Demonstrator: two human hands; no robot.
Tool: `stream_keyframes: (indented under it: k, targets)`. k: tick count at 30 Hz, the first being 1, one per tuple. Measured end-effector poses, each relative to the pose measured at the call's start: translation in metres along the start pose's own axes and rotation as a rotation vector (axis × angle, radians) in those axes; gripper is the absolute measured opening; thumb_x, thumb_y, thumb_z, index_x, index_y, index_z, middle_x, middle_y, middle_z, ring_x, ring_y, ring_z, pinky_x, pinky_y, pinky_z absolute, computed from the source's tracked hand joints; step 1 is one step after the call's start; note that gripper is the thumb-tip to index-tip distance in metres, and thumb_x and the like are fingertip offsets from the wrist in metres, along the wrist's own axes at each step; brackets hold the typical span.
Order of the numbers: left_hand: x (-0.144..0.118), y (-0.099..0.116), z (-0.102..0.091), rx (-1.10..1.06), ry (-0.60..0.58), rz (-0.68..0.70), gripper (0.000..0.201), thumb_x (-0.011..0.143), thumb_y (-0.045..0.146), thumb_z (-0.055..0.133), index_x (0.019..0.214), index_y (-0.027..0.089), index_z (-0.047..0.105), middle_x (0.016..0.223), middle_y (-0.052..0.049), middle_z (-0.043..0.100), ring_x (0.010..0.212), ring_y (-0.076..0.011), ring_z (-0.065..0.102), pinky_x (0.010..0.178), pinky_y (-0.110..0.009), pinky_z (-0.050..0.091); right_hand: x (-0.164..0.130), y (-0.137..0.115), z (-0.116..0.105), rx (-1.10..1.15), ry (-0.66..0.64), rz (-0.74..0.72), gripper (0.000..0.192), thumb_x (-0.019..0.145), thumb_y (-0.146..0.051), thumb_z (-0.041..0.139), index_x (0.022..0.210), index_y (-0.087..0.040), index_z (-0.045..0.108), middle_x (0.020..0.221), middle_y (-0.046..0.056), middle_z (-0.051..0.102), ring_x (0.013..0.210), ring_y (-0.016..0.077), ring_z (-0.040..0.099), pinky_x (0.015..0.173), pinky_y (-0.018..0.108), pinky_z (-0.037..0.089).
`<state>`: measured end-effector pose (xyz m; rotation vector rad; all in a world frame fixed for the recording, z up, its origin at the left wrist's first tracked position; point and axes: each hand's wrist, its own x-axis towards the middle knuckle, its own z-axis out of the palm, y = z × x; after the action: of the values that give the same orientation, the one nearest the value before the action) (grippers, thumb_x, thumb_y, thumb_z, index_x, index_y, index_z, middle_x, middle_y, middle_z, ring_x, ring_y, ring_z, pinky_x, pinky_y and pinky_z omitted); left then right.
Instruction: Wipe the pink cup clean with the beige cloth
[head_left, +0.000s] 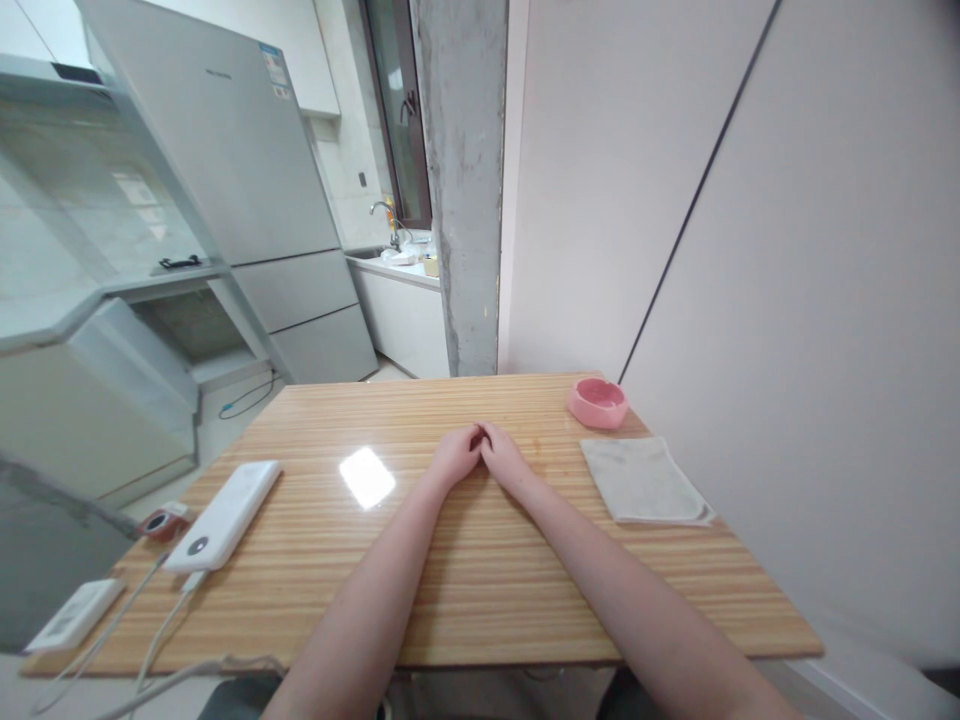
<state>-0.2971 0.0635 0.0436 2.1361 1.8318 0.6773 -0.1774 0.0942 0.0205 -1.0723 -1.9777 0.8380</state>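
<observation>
My left hand (457, 453) and my right hand (500, 454) rest on the wooden table (322, 420), a little beyond its middle. Their fingers are curled in, and the fingertips meet, with a small dark gap between the hands. Nothing shows in either one. To the right of my right hand lies a folded grey cloth (645, 482), flat on the tabletop. Behind the cloth, near the far right corner, sits a pink ashtray-like dish (598, 404).
At the table's left are a white power bank (229, 515) with a cable (161, 630) plugged in, a reddish roll (163, 524) and a small white box (76, 613). A fridge (225, 150) and sink counter (405, 320) stand beyond; a pale wall (585, 200) borders the right side.
</observation>
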Motion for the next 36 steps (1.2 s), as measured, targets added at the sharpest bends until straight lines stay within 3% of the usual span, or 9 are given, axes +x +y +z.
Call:
stream_keyframes:
  k: [15,17,19,23,26,28,31,34,36]
  targets:
    - [0.001,-0.002,0.000,-0.010,0.012,0.021,0.021,0.085,0.023,0.046,0.093,0.016,0.064,0.092,-0.009,0.070,0.082,-0.0205,0.062,0.071,-0.029,0.043,0.001,0.003,0.003,-0.015,0.008,-0.054,0.043,0.080,-0.007,0.037,0.117,-0.015,0.059,0.116,0.011,0.064,0.110,0.0187,0.057,0.103,0.038,0.041]
    - [0.002,-0.004,-0.001,-0.026,0.002,0.023,0.021,0.085,0.024,0.046,0.091,0.017,0.064,0.090,-0.008,0.070,0.080,-0.0194,0.061,0.070,-0.028,0.043,0.003,0.003,-0.011,-0.060,-0.020,-0.128,0.042,0.081,-0.009,0.039,0.117,-0.017,0.059,0.116,0.011,0.064,0.110,0.0189,0.057,0.101,0.038,0.042]
    - [0.003,-0.005,-0.002,-0.038,-0.010,0.016,0.021,0.085,0.026,0.045,0.085,0.017,0.064,0.085,-0.007,0.069,0.076,-0.0179,0.060,0.068,-0.027,0.042,0.006,0.004,-0.036,-0.153,0.031,-0.198,0.039,0.082,-0.013,0.042,0.118,-0.017,0.058,0.117,0.011,0.064,0.111,0.0206,0.056,0.101,0.039,0.042]
    - [0.004,-0.006,-0.003,-0.042,-0.003,-0.003,0.021,0.085,0.026,0.045,0.078,0.017,0.063,0.078,-0.004,0.067,0.072,-0.0156,0.057,0.065,-0.025,0.039,0.008,0.019,-0.098,-0.499,0.468,-0.051,0.042,0.083,-0.017,0.044,0.124,-0.013,0.053,0.123,0.017,0.057,0.118,0.0278,0.048,0.103,0.049,0.034]
    - [0.004,-0.004,-0.004,-0.049,-0.008,-0.002,0.020,0.084,0.024,0.046,0.077,0.017,0.063,0.077,-0.004,0.066,0.072,-0.0152,0.057,0.065,-0.025,0.039,0.004,0.035,-0.125,-0.682,0.711,0.146,0.045,0.083,-0.023,0.048,0.127,-0.012,0.050,0.135,0.020,0.046,0.128,0.0329,0.035,0.105,0.055,0.027]
    - [0.004,-0.003,-0.005,-0.054,-0.011,-0.001,0.020,0.083,0.023,0.045,0.077,0.017,0.063,0.077,-0.004,0.066,0.072,-0.0152,0.057,0.065,-0.025,0.039,-0.001,0.044,-0.130,-0.745,0.727,0.268,0.042,0.083,-0.027,0.050,0.122,-0.013,0.053,0.139,0.020,0.040,0.132,0.0358,0.029,0.104,0.059,0.025]
    - [0.003,-0.002,-0.006,-0.059,-0.013,0.002,0.020,0.084,0.024,0.045,0.078,0.017,0.063,0.078,-0.004,0.066,0.072,-0.0155,0.057,0.065,-0.025,0.040,-0.004,0.054,-0.129,-0.759,0.609,0.368,0.034,0.081,-0.028,0.053,0.112,-0.013,0.058,0.133,0.021,0.045,0.134,0.0378,0.024,0.100,0.057,0.032]
    - [0.002,-0.003,-0.005,-0.064,-0.014,0.004,0.020,0.084,0.024,0.046,0.079,0.017,0.064,0.078,-0.004,0.066,0.072,-0.0161,0.058,0.067,-0.026,0.041,-0.003,0.063,-0.132,-0.711,0.577,0.352,0.026,0.081,-0.026,0.053,0.101,-0.012,0.061,0.118,0.022,0.054,0.134,0.0377,0.024,0.097,0.053,0.036]
    - [0.002,-0.004,-0.003,-0.065,-0.017,0.004,0.020,0.084,0.024,0.045,0.079,0.017,0.064,0.077,-0.004,0.066,0.073,-0.0164,0.058,0.069,-0.027,0.043,0.001,0.066,-0.134,-0.633,0.609,0.265,0.021,0.080,-0.025,0.054,0.094,-0.011,0.061,0.111,0.022,0.056,0.130,0.0361,0.030,0.100,0.051,0.035]
